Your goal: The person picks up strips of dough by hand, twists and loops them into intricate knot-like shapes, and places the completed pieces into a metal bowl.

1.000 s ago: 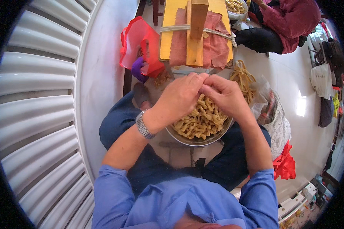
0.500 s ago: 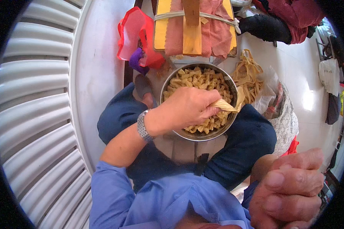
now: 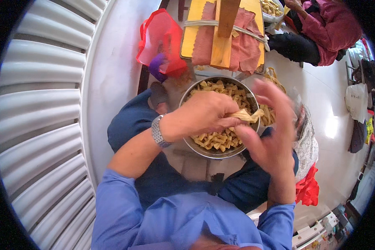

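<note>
My left hand (image 3: 206, 116), a watch on its wrist, grips a pale yellow, folded pleated strip (image 3: 248, 115) over a round steel bowl (image 3: 208, 153). The bowl is full of short yellowish twisted pieces (image 3: 216, 140). My right hand (image 3: 271, 125), blurred, is open beside the strip, thumb and fingers apart around the bowl's right side. Behind the bowl's right side lie more long yellow strips (image 3: 272, 75), partly hidden by that hand.
A yellow board (image 3: 187, 41) with pink cloth, a wooden bar and cord stands beyond the bowl. Red bag (image 3: 154, 31) left of it; white radiator (image 3: 41, 108) far left. A person in maroon (image 3: 329, 29) works beside another bowl. Patterned bag (image 3: 308, 146) and red bag (image 3: 308, 185) at right.
My hands were together over the bowl; then my right hand moved down close to the lower right. It is now back up beside the strip, fingers spread. My left hand keeps holding the strip.
</note>
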### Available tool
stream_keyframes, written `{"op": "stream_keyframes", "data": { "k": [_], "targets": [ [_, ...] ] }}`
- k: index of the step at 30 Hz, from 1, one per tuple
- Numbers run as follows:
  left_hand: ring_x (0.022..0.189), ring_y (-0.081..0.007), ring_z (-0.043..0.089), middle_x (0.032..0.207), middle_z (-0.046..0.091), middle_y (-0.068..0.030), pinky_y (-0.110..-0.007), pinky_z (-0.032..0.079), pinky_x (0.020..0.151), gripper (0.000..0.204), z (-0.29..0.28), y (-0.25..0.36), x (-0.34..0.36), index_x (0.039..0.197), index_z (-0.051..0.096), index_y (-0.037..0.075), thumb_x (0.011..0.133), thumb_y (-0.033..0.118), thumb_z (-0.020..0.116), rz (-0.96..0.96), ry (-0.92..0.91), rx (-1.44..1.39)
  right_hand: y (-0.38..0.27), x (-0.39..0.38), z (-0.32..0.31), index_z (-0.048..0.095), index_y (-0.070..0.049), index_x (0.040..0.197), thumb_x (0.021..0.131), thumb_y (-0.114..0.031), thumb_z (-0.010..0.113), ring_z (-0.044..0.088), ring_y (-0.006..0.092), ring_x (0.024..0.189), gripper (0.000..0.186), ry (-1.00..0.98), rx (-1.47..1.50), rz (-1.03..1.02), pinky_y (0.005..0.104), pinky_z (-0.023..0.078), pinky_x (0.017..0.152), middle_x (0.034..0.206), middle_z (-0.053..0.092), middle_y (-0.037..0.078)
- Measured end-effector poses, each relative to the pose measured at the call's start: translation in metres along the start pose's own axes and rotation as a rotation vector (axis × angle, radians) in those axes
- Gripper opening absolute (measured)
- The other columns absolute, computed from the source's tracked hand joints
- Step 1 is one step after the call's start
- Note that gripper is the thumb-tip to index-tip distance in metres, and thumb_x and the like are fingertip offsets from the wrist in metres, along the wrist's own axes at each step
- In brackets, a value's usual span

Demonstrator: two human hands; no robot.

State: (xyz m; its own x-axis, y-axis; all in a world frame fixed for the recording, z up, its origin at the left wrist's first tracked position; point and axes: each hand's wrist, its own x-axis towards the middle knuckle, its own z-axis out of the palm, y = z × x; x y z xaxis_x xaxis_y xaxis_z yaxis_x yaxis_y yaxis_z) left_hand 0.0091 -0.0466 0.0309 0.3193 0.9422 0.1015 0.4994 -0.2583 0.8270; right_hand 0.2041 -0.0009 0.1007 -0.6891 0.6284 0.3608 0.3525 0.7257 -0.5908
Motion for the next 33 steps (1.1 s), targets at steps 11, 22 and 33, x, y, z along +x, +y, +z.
{"op": "stream_keyframes", "data": {
  "k": [11,22,33],
  "targets": [
    [0.074,-0.0395,0.061,0.077,0.058,-0.0197,-0.045,0.048,0.064,0.024,-0.023,-0.009,-0.023,0.086,0.057,0.003,0.091,0.026,0.061,-0.116,-0.288,0.086,0.036,0.004,0.033,0.063,-0.005,0.104,0.100,-0.040,0.056,0.065,0.0425,0.088,0.036,-0.734,0.428,0.403,0.0466,0.051,0.074,0.089,0.065,0.024],
    [0.072,-0.0305,0.060,0.076,0.058,-0.0152,-0.040,0.047,0.064,0.027,-0.055,-0.027,-0.028,0.087,0.059,0.002,0.094,0.028,0.058,-0.213,-0.203,0.018,0.044,0.011,0.031,0.058,-0.007,0.089,0.098,-0.033,0.060,0.061,0.0439,0.070,0.027,-0.543,0.139,0.169,0.0504,0.048,0.059,0.072,0.059,0.022],
    [0.090,-0.0173,0.063,0.099,0.067,-0.0096,-0.029,0.050,0.080,0.027,-0.065,-0.044,0.039,0.113,0.066,0.001,0.099,0.023,0.059,-0.233,0.457,-0.217,0.092,0.063,0.047,0.066,-0.012,0.111,0.090,-0.009,0.063,0.068,0.0325,0.080,0.022,0.082,-0.177,-0.011,0.0418,0.055,0.065,0.088,0.067,0.012]
  ]
}}
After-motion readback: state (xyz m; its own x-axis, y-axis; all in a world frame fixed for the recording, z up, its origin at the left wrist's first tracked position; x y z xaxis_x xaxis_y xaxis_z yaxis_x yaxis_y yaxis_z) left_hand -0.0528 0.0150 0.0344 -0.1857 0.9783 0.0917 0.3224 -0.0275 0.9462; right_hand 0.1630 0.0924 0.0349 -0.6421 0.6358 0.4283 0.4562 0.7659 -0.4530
